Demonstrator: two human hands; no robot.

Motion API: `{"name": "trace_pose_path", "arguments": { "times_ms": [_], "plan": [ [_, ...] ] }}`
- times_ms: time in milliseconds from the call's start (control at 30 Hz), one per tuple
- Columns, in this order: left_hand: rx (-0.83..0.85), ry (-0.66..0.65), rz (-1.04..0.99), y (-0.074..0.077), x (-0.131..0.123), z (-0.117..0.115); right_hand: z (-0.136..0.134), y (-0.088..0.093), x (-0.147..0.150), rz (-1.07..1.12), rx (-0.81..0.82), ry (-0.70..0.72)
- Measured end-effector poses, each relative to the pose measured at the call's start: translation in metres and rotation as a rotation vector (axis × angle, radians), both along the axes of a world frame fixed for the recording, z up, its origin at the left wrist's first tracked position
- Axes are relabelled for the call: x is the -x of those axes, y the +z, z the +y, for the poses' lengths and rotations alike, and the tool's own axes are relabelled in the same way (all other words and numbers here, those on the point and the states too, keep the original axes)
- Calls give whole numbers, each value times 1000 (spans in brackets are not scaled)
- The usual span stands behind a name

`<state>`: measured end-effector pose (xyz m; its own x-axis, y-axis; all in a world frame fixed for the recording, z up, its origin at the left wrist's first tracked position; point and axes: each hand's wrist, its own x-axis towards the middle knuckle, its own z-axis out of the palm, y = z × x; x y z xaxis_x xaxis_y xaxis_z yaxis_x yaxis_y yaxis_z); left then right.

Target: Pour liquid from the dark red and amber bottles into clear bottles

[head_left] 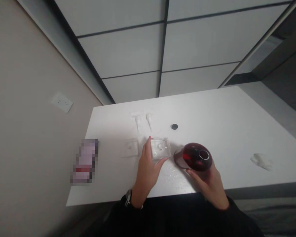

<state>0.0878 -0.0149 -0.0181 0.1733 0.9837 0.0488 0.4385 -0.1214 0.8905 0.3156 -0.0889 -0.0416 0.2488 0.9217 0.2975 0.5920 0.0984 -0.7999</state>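
Note:
In the head view, my left hand (149, 168) is closed around the sides of a clear square bottle (160, 148) with a round opening on top. My right hand (210, 186) grips a large dark red bottle (196, 157) from its near right side. The red bottle leans, its round mouth tipped towards me; some of my fingers are hidden behind it. A second clear square bottle (131, 147) stands to the left of my left hand. Two white pump tops (149, 120) lie beyond the clear bottles. Farther right is a small dark round cap (174, 126).
Everything rests on a white table (108, 184). A pixelated flat object (85, 161) lies near its left edge. Crumpled, whitish, translucent material (261, 161) is on the right. Shiny wet-looking spots show before the held clear bottle. A panelled white front (135, 49) rises behind the table.

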Motion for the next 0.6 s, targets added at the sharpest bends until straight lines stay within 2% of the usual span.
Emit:
{"name": "trace_pose_path", "arguments": {
  "times_ms": [167, 333, 467, 600],
  "plan": [
    [33, 7, 3, 7, 3, -5, -5, -2, -2, -82, -5, 16],
    [13, 35, -26, 32, 17, -25, -6, 2, -1, -72, 22, 23],
    [-10, 99, 40, 57, 42, -47, -6, 8, 2, -44, 6, -65],
    [-63, 146, 47, 68, 64, -65, -13, 2, 0, -47, -6, -196]
  ]
}}
